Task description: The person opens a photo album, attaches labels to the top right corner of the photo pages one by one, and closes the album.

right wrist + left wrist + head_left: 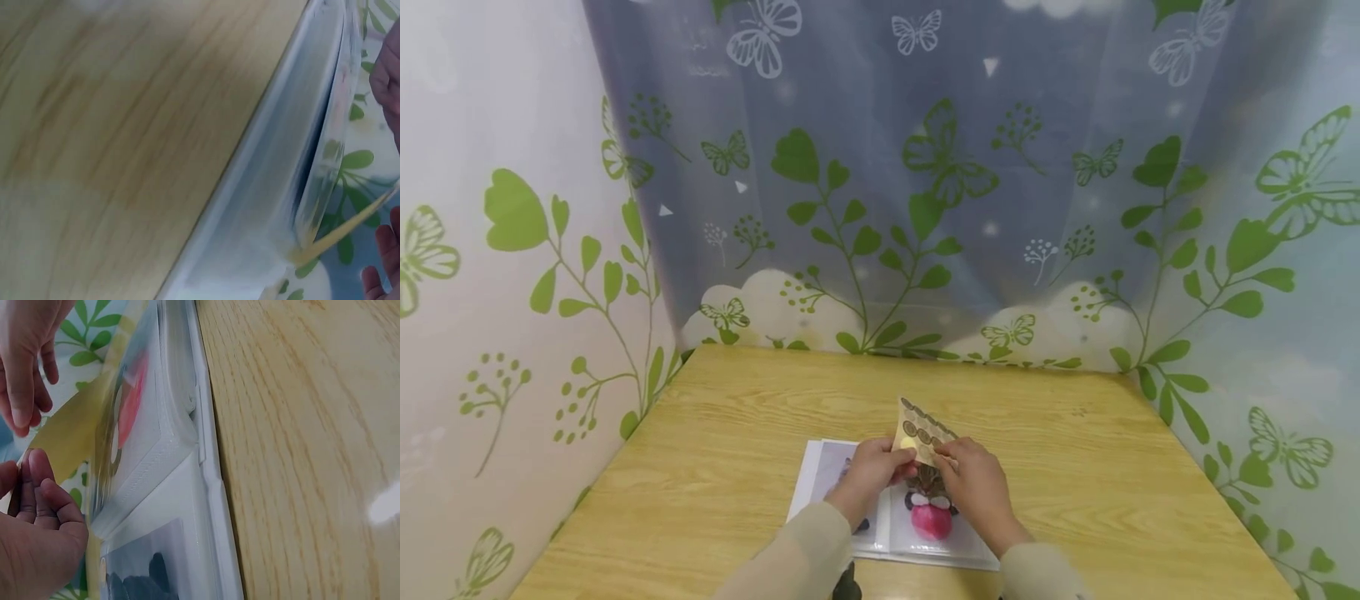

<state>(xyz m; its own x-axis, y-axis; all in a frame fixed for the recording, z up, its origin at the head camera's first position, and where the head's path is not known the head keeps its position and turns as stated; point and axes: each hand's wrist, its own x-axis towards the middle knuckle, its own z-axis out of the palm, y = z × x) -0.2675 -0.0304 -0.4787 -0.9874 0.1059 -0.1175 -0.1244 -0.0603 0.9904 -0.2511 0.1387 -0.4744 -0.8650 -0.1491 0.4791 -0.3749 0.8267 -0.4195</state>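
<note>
While the left hand pinches the patterned sheet at seven o'clock, the right hand sits at four o'clock, its grip unclear.

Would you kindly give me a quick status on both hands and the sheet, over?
Left hand pinches sheet; right hand at its edge, grip unclear. Sheet tilted over open album. No obstruction seen.
</note>
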